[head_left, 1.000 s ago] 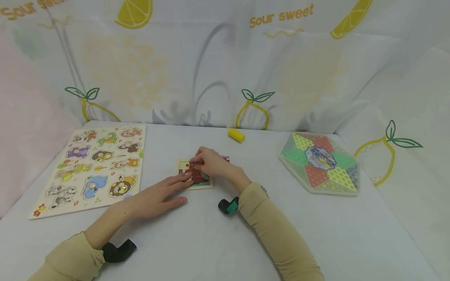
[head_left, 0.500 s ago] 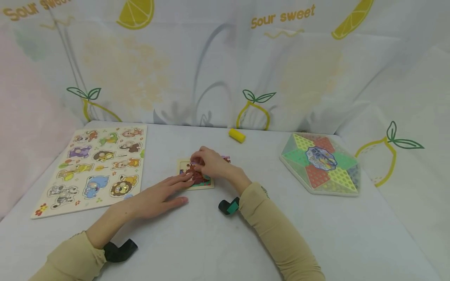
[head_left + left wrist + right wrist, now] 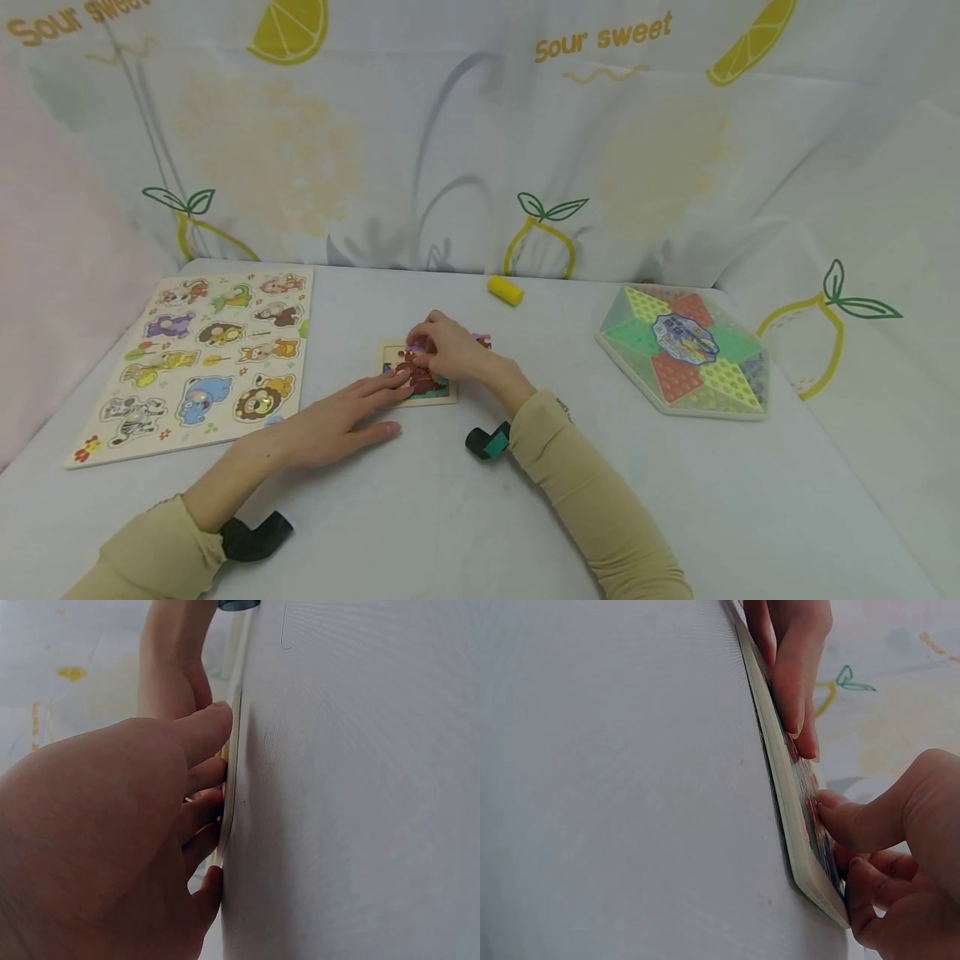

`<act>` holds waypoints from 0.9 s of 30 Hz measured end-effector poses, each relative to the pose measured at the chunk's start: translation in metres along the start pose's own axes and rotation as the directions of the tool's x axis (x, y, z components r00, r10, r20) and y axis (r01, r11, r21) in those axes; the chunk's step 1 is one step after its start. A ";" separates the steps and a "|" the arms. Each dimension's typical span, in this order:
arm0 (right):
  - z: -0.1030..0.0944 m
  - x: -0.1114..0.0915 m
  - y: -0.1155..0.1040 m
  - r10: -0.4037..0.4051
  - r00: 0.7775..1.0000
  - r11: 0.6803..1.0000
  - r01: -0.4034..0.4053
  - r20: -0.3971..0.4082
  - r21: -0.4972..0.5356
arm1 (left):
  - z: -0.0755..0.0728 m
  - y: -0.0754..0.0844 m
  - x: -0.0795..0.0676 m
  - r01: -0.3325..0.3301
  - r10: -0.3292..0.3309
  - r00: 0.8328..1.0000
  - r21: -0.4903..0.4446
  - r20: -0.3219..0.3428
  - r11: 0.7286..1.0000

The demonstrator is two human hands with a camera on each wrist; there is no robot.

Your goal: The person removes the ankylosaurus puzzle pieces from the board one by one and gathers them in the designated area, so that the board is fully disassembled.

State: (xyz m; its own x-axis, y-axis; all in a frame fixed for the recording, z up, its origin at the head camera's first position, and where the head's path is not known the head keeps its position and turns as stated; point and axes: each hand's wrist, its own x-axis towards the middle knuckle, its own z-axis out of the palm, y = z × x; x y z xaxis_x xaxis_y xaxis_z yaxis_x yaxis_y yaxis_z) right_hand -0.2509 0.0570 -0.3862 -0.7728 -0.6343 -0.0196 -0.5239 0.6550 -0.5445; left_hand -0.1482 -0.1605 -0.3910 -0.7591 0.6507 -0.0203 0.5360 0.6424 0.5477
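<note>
A small wooden jigsaw puzzle (image 3: 427, 401) with a pale frame and a brown picture lies flat on the white table between the hands. My left hand (image 3: 330, 425) rests with fairly straight fingers (image 3: 393, 379) on its left part. Over its upper right my right hand (image 3: 453, 348) is curled, thumb and fingers pinching a small purplish puzzle piece (image 3: 415, 348) at the picture, mostly hidden by the fingers. In the right wrist view the right thumb (image 3: 844, 817) lies on the picture. Another puzzle piece (image 3: 484, 340) shows partly behind the right hand.
At left lies a large animal peg puzzle board (image 3: 213, 358). A yellow cylinder (image 3: 506, 290) sits near the back edge. To the right is a hexagonal game box (image 3: 682, 350) with coloured triangles. A lemon-printed white cloth (image 3: 480, 142) hangs behind the table.
Both hands stay at the small puzzle almost unmoved. Only slight shifts show in the right fingers, and the whole view has drifted a little.
</note>
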 end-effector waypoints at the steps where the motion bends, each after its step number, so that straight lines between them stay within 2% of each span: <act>1: 0.000 0.000 0.000 0.001 1.000 1.000 -0.001 0.001 0.000 | 0.000 0.000 0.000 0.000 0.000 1.000 0.000 0.002 1.000; 11: 0.000 0.001 -0.002 0.022 1.000 1.000 -0.022 0.008 -0.009 | 0.000 0.000 0.000 -0.007 0.007 1.000 0.003 -0.006 1.000; 27: 0.001 0.001 -0.002 0.011 1.000 1.000 -0.011 -0.001 0.009 | 0.000 0.000 0.000 -0.005 0.005 1.000 0.003 -0.006 1.000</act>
State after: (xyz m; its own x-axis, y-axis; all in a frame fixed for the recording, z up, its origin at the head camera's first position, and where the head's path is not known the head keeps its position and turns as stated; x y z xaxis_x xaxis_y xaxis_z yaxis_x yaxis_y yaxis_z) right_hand -0.2503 0.0553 -0.3858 -0.7790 -0.6266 -0.0244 -0.5121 0.6581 -0.5519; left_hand -0.1479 -0.1605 -0.3909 -0.7586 0.6514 -0.0129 0.5407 0.6404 0.5455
